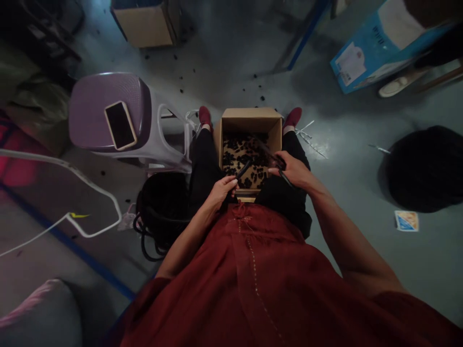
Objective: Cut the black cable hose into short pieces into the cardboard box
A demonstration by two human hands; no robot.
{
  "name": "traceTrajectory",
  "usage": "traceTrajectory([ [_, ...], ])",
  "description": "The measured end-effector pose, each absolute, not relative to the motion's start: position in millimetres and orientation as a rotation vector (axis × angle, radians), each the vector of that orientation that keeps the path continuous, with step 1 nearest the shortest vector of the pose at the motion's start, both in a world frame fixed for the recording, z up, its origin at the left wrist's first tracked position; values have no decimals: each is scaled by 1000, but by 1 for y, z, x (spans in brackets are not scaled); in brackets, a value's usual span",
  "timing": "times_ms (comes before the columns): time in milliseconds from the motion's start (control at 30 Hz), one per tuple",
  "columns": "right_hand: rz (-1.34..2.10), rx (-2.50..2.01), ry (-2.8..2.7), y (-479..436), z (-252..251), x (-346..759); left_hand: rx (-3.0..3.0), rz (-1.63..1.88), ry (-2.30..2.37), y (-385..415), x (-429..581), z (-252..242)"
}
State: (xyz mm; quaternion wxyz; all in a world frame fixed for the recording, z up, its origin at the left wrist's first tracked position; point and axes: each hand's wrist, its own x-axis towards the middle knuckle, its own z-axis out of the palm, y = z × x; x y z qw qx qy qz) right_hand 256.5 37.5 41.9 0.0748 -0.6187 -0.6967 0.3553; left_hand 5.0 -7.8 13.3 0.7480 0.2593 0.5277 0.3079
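Between my legs stands an open cardboard box [251,113] with many small black pieces [248,182] scattered over its bottom. My left hand [223,188] is at the box's near left edge, fingers closed on a black tube-like strip [243,169] that points up and right over the box. At the near right side, my right hand [291,168] is closed around a dark tool that looks like scissors [286,179]. Its front part is smeared by motion over the box and appears apart from the strip.
On my left, a purple-topped stool [90,108] carries a phone [121,125]. Below it sits a black bundle [162,197] with loops of tubing. A black round heap [427,168] lies right. A blue carton [383,48] and another box [146,24] stand ahead.
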Motion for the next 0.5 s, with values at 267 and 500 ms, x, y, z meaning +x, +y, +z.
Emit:
traceTrajectory([
  [267, 1510, -1845, -1846, -30, 5, 239, 682, 764, 1216, -18, 0, 4],
  [500, 1580, -1841, -1816, -45, 7, 227, 746, 754, 1273, -24, -3, 0],
])
